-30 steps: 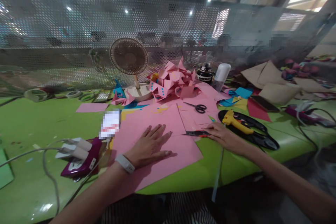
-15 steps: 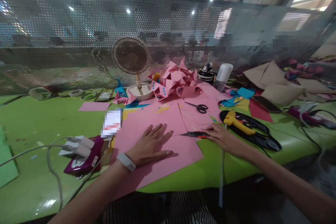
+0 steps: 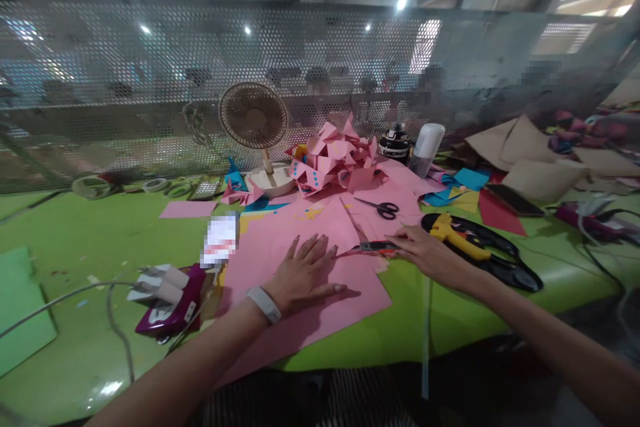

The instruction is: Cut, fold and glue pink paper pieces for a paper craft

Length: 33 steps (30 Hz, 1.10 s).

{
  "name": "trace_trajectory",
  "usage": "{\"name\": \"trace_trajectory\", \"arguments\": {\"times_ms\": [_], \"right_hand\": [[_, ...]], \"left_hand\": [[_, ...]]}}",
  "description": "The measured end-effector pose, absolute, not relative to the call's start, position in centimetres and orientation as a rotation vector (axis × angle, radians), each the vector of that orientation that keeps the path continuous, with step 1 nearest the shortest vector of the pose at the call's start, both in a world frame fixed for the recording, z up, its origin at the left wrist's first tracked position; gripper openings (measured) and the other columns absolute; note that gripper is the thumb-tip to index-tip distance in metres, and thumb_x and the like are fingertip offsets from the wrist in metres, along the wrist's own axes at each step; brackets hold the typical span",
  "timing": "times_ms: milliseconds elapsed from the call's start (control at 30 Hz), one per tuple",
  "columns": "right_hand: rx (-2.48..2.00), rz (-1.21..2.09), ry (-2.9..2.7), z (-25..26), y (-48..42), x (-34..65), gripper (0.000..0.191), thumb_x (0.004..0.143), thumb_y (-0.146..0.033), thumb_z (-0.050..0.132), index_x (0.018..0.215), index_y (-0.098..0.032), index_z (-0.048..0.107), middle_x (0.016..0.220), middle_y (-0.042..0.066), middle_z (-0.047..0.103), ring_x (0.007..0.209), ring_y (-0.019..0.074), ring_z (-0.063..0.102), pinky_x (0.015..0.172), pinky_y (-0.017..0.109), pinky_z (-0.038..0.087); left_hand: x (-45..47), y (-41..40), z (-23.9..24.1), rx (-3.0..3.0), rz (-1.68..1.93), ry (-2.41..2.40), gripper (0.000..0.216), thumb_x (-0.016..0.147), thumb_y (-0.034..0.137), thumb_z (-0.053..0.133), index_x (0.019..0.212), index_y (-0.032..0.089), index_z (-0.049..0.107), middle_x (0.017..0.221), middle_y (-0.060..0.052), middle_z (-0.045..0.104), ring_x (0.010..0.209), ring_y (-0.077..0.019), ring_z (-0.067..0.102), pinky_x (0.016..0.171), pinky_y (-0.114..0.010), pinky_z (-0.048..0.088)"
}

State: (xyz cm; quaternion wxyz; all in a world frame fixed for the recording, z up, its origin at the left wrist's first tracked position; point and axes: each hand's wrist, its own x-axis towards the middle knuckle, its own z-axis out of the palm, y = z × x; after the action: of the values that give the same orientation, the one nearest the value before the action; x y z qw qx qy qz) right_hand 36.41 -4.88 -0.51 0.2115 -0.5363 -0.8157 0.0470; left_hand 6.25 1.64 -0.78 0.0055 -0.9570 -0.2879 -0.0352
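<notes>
My left hand [image 3: 305,277], with a white band on its wrist, lies flat with fingers spread on a large pink paper sheet [image 3: 300,340]. My right hand [image 3: 425,250] is closed around the end of a utility knife [image 3: 375,246] with a black and red body. Its thin tip points left over the pink paper, near the left fingertips. I cannot tell whether the blade touches the sheet. Black-handled scissors [image 3: 384,209] lie on pink paper just beyond the knife.
A yellow glue gun [image 3: 460,240] rests on a black holder [image 3: 520,273] at the right. Behind are folded pink paper pieces [image 3: 335,160], a fan [image 3: 255,117] and a bottle [image 3: 429,147]. A purple power strip [image 3: 195,293] with plugs and cables sits at the left.
My left hand has slid slightly right and away over the pink sheet. The utility knife has shifted a little away from me, and more of its body shows. The camera view has tilted slightly.
</notes>
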Motion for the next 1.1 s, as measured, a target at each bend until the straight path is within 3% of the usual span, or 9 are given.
{"name": "trace_trajectory", "arguments": {"times_ms": [167,867,1100], "right_hand": [[-1.525,0.141,-2.268,-1.6,-5.0,37.0,0.032,0.090,-0.027,0.040,0.117,-0.020,0.055,0.103,0.011,0.056,0.098,0.0219,0.052,0.086,0.039,0.044],[-1.502,0.231,-2.278,-1.4,-5.4,35.9,0.031,0.090,-0.024,0.041,0.116,-0.022,0.058,0.106,0.011,0.056,0.101,0.0222,0.051,0.088,0.042,0.042],[-1.526,0.256,-2.270,-1.3,-5.4,34.9,0.030,0.089,-0.022,0.043,0.116,-0.020,0.058,0.103,0.010,0.056,0.098,0.0205,0.052,0.087,0.037,0.043]], "left_hand": [[7.1,1.7,-1.4,-3.031,-0.115,-0.941,0.076,0.081,0.069,0.020,0.142,0.024,0.017,0.148,-0.010,0.017,0.135,-0.0298,0.014,0.106,-0.050,0.010],[7.2,1.5,-1.3,-3.053,-0.154,-0.941,0.076,0.081,0.069,0.019,0.142,0.024,0.017,0.148,-0.009,0.016,0.135,-0.0286,0.013,0.106,-0.048,0.010],[7.2,1.5,-1.3,-3.045,-0.138,-0.958,0.077,0.081,0.069,0.019,0.142,0.022,0.017,0.148,-0.008,0.017,0.135,-0.0280,0.013,0.107,-0.047,0.009]]}}
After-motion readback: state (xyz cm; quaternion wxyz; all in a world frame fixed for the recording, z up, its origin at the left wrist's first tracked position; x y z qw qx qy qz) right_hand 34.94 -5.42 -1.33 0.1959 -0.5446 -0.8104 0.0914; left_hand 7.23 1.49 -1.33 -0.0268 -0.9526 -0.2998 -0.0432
